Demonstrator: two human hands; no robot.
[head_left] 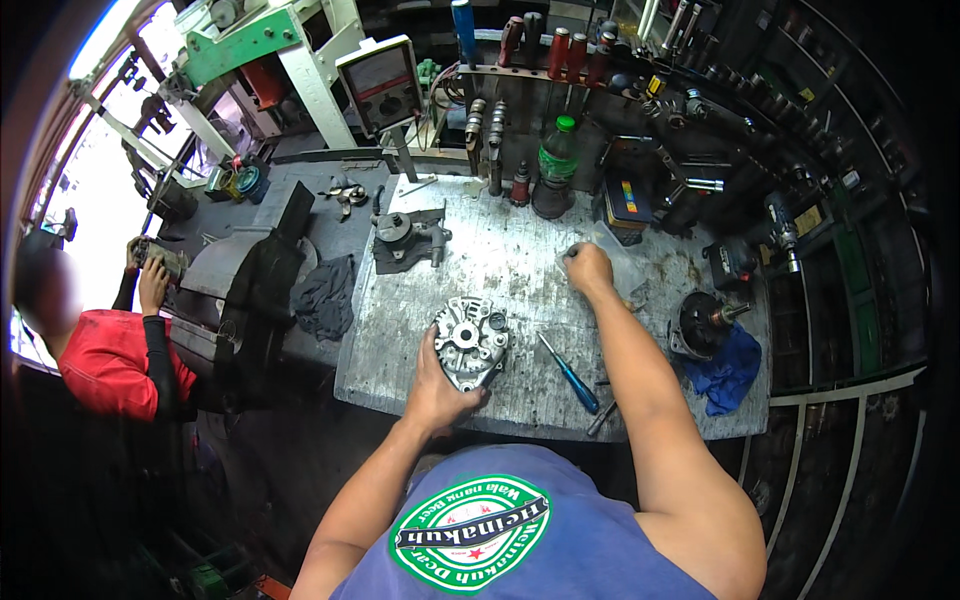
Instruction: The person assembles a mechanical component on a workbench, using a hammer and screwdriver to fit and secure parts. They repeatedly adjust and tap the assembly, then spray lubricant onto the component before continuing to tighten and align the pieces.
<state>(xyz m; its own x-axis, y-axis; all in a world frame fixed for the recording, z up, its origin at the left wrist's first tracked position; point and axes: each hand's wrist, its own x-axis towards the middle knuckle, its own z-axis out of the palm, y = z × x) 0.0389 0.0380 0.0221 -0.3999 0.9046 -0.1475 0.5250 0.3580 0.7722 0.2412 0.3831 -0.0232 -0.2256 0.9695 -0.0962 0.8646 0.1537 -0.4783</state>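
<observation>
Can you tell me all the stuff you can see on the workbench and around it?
metal motor part: one, silver, front of the bench under the left hand
screwdriver: one, blue handle, lying right of the motor part
bottle: one, green, back of the bench
rag: one, blue, right edge of the bench
dark round part: one, black, beside the blue rag
grey cloth: one, left edge of the bench
tool rack: one, red and blue handles, back wall
other person: one, red top, far left
left hand: on the motor part
right hand: closed on something small, unclear
</observation>
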